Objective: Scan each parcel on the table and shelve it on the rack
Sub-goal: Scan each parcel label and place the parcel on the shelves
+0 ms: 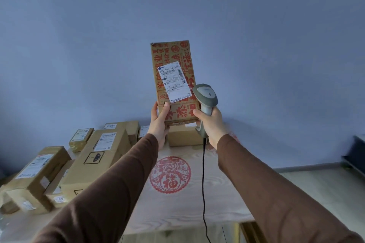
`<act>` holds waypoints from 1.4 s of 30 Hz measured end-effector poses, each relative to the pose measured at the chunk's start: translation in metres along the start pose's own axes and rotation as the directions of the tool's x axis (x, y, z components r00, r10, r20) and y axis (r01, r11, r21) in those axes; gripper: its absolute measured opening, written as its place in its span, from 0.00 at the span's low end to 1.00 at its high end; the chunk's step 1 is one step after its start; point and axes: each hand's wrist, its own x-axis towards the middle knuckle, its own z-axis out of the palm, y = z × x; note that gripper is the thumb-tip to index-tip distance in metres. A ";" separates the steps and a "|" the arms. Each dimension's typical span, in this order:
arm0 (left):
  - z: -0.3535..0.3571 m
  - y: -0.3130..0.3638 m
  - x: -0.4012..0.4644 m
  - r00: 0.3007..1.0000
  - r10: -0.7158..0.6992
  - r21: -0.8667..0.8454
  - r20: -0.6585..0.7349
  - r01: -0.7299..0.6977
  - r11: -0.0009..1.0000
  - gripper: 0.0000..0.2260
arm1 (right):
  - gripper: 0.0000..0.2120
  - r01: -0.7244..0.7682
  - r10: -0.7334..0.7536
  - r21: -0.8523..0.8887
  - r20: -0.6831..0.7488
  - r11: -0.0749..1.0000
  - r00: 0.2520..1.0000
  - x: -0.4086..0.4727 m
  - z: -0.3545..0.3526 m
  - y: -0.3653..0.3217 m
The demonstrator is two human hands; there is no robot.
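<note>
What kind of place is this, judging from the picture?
Probably a small parcel pickup or sorting room: labelled cardboard boxes piled on a table, and a corded barcode scanner aimed at a held parcel.

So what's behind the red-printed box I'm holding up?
Behind the red-printed box is mostly blue wall. Its lower edge covers part of a plain brown parcel on the table; whatever else sits there is hidden.

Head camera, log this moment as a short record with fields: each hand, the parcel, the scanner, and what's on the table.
left hand: left hand holds the lower end of the printed parcel, raised upright before the wall
right hand: right hand grips the scanner by its handle
parcel label: white shipping label faces the camera
scanner: head beside the parcel's lower right edge, black cord hanging down
table: table holds several brown cartons at left
rack: not in view
</note>
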 end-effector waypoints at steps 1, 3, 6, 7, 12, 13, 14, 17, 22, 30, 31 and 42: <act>0.006 0.005 -0.001 0.999 0.031 -0.011 -0.010 -0.031 0.999 0.29 | 0.15 0.021 -0.021 0.007 0.004 1.000 1.000 0.000 -0.003 -0.009; 0.016 0.014 -0.003 0.996 0.084 -0.030 -0.029 -0.085 0.996 0.30 | 0.15 0.061 -0.061 -0.007 0.003 0.998 0.998 -0.003 -0.006 -0.026; 0.027 0.025 -0.003 0.986 0.161 -0.039 -0.030 -0.162 0.986 0.31 | 0.10 0.169 -0.177 -0.104 -0.081 0.980 0.981 -0.010 -0.010 -0.050; 0.030 0.029 -0.002 0.982 0.184 -0.039 -0.030 -0.185 0.982 0.31 | 0.09 0.206 -0.225 -0.149 -0.127 0.967 0.966 -0.012 -0.011 -0.059; 0.040 0.049 0.003 0.963 0.269 -0.011 -0.032 -0.269 0.963 0.31 | 0.13 0.349 -0.364 -0.208 -0.038 0.914 0.931 -0.025 -0.008 -0.111; 0.042 0.051 0.003 0.959 0.281 -0.003 -0.031 -0.281 0.960 0.31 | 0.13 0.359 -0.365 -0.188 0.003 0.914 0.931 -0.028 -0.006 -0.119; 0.045 0.053 0.003 0.955 0.294 0.009 -0.031 -0.294 0.956 0.31 | 0.13 0.368 -0.367 -0.167 0.036 0.915 0.929 -0.031 -0.004 -0.126; 0.050 0.058 0.004 0.946 0.324 0.041 -0.034 -0.322 0.946 0.31 | 0.14 0.393 -0.386 -0.137 0.074 0.909 0.920 -0.035 0.004 -0.141; 0.058 0.063 0.003 0.937 0.349 0.061 -0.033 -0.347 0.936 0.31 | 0.16 0.435 -0.432 -0.204 0.060 0.877 0.900 -0.037 0.010 -0.157; 0.062 0.067 0.001 0.935 0.354 0.070 -0.021 -0.352 0.933 0.32 | 0.19 0.454 -0.465 -0.305 0.041 0.837 0.885 -0.035 0.009 -0.164; 0.062 0.067 0.001 0.935 0.354 0.071 -0.019 -0.352 0.933 0.32 | 0.19 0.457 -0.470 -0.315 0.038 0.832 0.882 -0.034 0.009 -0.164; 0.063 0.065 0.000 0.933 0.360 0.089 -0.023 -0.357 0.930 0.31 | 0.18 0.447 -0.451 -0.319 0.065 0.836 0.890 -0.034 0.005 -0.163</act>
